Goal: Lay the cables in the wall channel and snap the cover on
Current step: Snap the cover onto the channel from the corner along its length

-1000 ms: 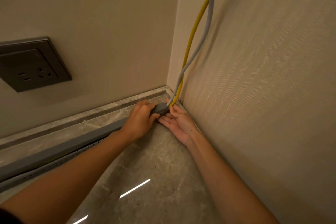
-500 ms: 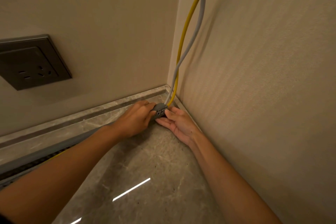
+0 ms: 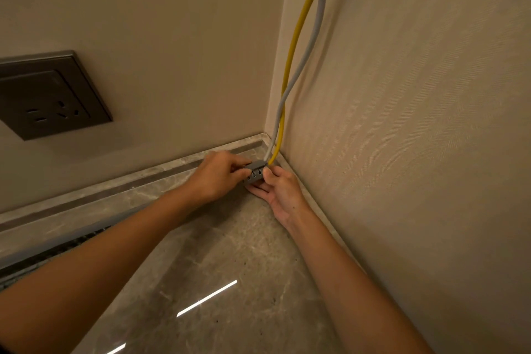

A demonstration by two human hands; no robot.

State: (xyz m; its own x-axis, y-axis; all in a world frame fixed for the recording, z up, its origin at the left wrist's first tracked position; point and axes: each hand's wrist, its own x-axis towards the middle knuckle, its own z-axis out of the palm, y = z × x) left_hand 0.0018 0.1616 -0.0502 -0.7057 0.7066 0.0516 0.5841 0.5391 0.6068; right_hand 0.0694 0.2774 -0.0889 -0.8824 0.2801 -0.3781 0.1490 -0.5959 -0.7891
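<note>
A yellow cable [image 3: 296,46] and a grey cable [image 3: 316,29] hang down the room's corner and enter the end of a grey channel piece [image 3: 256,172] on the floor. The end face towards me shows narrow slots. My left hand [image 3: 218,178] is closed over the piece from the left. My right hand [image 3: 277,190] lies palm up, fingers under the end and thumb against it beside the cables. Further left the channel [image 3: 57,250] runs along the skirting with a dark open strip, partly hidden by my left forearm.
A dark wall socket [image 3: 48,95] sits on the left wall above the marble skirting [image 3: 115,190]. The textured right wall [image 3: 402,123] stands close to my right arm. The polished marble floor [image 3: 230,282] reflects a ceiling light.
The channel end has tipped so its slotted face shows. My right thumb has come onto it. The long grey strip seen at the left a second ago is now a dark open strip.
</note>
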